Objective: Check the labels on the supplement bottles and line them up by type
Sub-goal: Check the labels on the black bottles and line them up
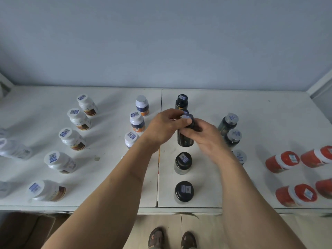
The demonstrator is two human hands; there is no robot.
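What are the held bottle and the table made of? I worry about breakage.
Held bottle: dark and glossy, with contents showing through, so tinted plastic or glass; the look can't settle which. Its black cap looks like smooth plastic. Table: white, matte and scuffed, with a seam between panels, probably painted or laminated board.

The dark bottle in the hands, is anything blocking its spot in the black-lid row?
Nothing visible does. Both hands hold the dark bottle over a gap in that row, between the far bottle and the nearer jar.
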